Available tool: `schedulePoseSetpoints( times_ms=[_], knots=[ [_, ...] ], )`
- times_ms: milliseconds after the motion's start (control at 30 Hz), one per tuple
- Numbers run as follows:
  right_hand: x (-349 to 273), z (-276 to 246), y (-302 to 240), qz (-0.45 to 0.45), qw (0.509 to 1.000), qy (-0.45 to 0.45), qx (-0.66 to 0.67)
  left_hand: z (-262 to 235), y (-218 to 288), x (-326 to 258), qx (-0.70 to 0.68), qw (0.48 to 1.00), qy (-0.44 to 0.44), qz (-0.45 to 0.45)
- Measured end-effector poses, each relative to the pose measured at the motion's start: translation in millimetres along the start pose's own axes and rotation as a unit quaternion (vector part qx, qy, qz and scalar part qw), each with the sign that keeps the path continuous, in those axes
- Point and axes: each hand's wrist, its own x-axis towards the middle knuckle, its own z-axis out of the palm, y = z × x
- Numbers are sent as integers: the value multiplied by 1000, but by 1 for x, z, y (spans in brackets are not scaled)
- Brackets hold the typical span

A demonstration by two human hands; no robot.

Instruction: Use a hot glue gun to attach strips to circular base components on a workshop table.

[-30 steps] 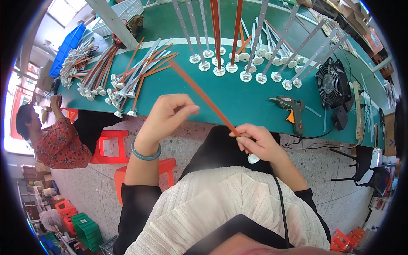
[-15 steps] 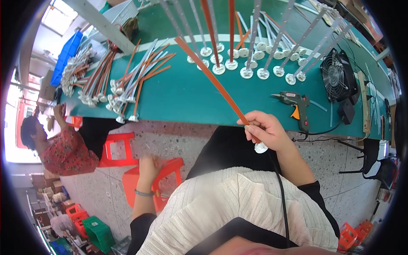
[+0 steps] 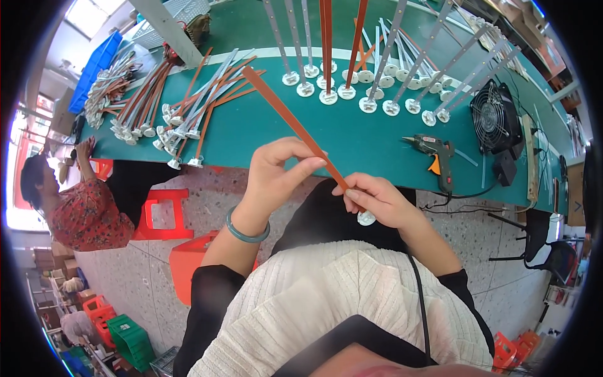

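A flat brown strip (image 3: 282, 113) with a white round base (image 3: 366, 218) slants in front of my body, its free end pointing up and left over the table. My right hand (image 3: 384, 202) pinches it low, just above the base. Partway up, my left hand (image 3: 270, 173) grips the same strip between thumb and fingers. To the right of my hands, a hot glue gun (image 3: 443, 160) with an orange trigger lies on the green table (image 3: 251, 138). Beyond the held strip, several grey and brown strips (image 3: 326, 50) stand upright on white round bases.
Loose strips with white ends (image 3: 210, 103) lie in piles at the left, near a blue tray (image 3: 94, 69). A black fan (image 3: 496, 116) stands at the right, with cables around it. A co-worker (image 3: 88, 207) sits at the left; red stools (image 3: 188, 264) stand beside me.
My left hand has come up from beside my lap and taken hold of the strip. My right hand, with the strip, has shifted slightly left.
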Motion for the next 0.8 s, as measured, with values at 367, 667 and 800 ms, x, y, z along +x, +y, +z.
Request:
schedulePoseSetpoints(
  times_ms=[367,667,800],
  knots=[
    [-4,6,-9,-15,999,30,31,-6,12,-1,78,997,-19,6],
    [-12,1,-4,-4,997,46,65,2,-12,0,-74,996,-43,-7],
    [-13,0,-7,15,995,31,89,2,-19,-1,-89,995,-44,0]
  ],
)
